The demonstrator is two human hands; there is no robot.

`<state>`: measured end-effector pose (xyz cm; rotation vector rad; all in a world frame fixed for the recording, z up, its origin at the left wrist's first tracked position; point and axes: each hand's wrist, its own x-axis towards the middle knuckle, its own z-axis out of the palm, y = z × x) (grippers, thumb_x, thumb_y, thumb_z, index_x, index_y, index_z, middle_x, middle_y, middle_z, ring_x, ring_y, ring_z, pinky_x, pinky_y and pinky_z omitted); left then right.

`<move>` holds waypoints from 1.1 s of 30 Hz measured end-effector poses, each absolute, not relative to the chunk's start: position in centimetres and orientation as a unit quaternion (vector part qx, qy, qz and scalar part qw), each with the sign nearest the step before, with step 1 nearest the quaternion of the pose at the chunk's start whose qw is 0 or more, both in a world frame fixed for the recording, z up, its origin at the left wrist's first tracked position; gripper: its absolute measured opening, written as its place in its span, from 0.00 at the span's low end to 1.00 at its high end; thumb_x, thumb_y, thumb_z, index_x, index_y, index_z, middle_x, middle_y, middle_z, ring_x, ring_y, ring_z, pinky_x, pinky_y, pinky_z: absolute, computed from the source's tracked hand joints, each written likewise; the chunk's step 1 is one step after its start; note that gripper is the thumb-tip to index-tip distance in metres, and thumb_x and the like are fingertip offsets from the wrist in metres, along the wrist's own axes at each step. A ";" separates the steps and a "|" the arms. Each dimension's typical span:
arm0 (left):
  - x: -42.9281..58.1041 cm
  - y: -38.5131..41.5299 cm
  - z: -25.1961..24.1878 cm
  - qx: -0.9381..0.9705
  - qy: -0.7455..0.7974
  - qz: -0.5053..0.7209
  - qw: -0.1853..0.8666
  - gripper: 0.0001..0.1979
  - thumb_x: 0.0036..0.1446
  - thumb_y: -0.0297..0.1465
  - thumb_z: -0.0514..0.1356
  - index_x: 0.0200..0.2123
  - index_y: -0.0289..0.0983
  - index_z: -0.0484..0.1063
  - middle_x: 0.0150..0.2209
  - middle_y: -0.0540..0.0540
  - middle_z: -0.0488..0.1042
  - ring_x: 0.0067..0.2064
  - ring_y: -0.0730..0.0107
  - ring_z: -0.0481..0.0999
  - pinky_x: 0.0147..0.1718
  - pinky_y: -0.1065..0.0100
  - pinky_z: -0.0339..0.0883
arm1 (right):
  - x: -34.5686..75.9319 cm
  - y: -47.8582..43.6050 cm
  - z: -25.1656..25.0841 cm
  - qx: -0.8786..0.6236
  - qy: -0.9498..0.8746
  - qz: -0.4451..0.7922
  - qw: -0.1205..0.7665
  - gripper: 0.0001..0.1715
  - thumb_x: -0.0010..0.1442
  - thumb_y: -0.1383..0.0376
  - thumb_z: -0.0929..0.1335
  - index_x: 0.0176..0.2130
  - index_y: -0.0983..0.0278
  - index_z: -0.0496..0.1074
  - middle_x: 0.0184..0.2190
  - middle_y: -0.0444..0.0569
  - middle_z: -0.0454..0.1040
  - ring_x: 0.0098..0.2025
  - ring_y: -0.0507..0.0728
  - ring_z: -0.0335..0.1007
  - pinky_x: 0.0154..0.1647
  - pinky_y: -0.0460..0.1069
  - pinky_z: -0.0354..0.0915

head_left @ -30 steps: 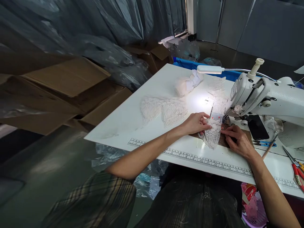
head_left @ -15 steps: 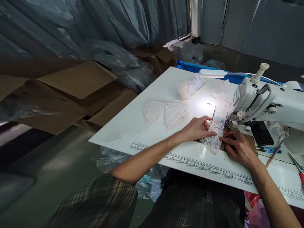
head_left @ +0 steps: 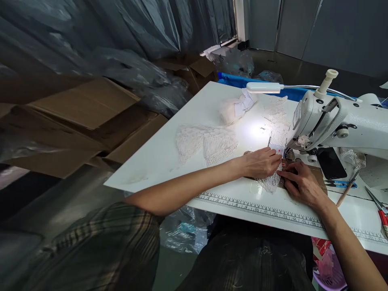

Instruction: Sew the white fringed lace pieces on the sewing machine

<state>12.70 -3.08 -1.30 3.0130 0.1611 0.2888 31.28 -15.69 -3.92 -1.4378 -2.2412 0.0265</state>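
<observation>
A piece of white lace (head_left: 268, 185) lies at the front of the sewing machine (head_left: 321, 117), its upper part covered by my left hand. My left hand (head_left: 263, 162) is closed over the lace, fingertips close to the presser foot (head_left: 285, 152); the fingertips are partly hidden. From the right, my right hand (head_left: 303, 184) rests on the brown plate (head_left: 318, 178) with fingers apart, one fingertip touching the lace's right edge. Behind the needle more lace (head_left: 279, 131) trails away across the table.
Lace pieces (head_left: 206, 143) and a pale bundle (head_left: 235, 109) lie left on the white table (head_left: 157, 161). A lamp (head_left: 264, 87) shines above. At right are a phone (head_left: 332, 163), blue thread snips (head_left: 341, 184) and red-handled scissors (head_left: 382, 216). Cardboard boxes (head_left: 85, 101) stand left.
My left hand has moved right and slightly up over the lace, towards the presser foot, and its fingers have closed. My right hand stays nearly in place. The view has shifted slightly.
</observation>
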 end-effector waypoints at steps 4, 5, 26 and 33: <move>12.5 -2.5 -1.8 0.992 0.055 0.099 0.057 0.13 0.64 0.28 0.51 0.43 0.33 0.75 0.49 0.34 0.75 0.43 0.57 0.73 0.42 0.58 0.64 | 31.2 -15.7 -3.9 -0.528 -0.817 0.008 0.232 0.21 0.63 0.68 0.64 0.51 0.55 0.77 0.41 0.54 0.71 0.44 0.61 0.66 0.47 0.59 0.70; 12.4 -2.5 -1.9 0.992 0.054 0.104 0.057 0.13 0.65 0.29 0.51 0.44 0.33 0.75 0.50 0.34 0.75 0.43 0.57 0.73 0.42 0.59 0.64 | 31.2 -15.7 -3.9 -0.528 -0.817 0.006 0.233 0.21 0.63 0.68 0.63 0.51 0.55 0.77 0.41 0.54 0.71 0.44 0.61 0.66 0.47 0.59 0.70; 12.6 -2.4 -2.7 0.984 0.111 0.128 0.053 0.18 0.67 0.33 0.50 0.53 0.33 0.71 0.60 0.37 0.70 0.50 0.54 0.71 0.51 0.53 0.53 | 31.2 -15.5 -3.7 -0.546 -0.802 -0.007 0.242 0.20 0.64 0.67 0.63 0.51 0.58 0.77 0.41 0.55 0.72 0.42 0.59 0.69 0.41 0.56 0.73; 12.8 -2.3 -3.0 0.980 0.126 0.131 0.085 0.17 0.66 0.34 0.51 0.54 0.37 0.70 0.61 0.40 0.69 0.52 0.54 0.69 0.52 0.53 0.54 | 31.1 -15.5 -3.6 -0.547 -0.798 0.004 0.252 0.20 0.64 0.67 0.63 0.50 0.59 0.78 0.40 0.55 0.72 0.41 0.59 0.69 0.41 0.56 0.73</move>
